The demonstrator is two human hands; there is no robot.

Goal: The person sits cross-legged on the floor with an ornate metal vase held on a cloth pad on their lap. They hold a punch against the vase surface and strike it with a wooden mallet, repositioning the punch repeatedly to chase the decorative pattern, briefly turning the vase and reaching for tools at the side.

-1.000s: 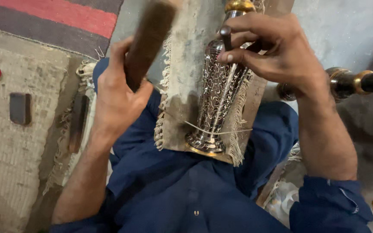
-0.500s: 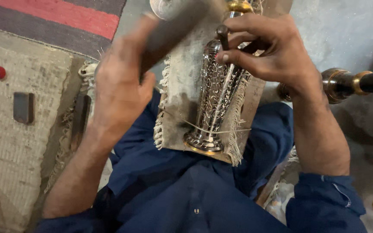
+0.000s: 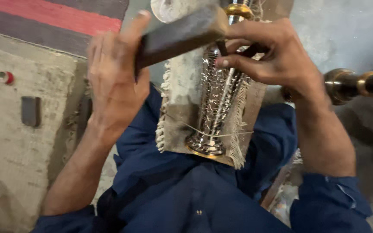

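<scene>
The person wears a deep blue shirt [image 3: 186, 194] of plain cloth, creased over the lap, with a small pale button low on the front placket. Both sleeves are pushed up above the elbows, bunched in thick folds, leaving the forearms bare. The left hand [image 3: 113, 86] and right hand [image 3: 277, 56] are bare too: no gloves, rings or watch visible.

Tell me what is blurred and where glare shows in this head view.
Head view: the wooden block in the left hand is motion-smeared; bright glints run down the engraved metal vase under the right hand; the dark corner at right loses detail.
</scene>
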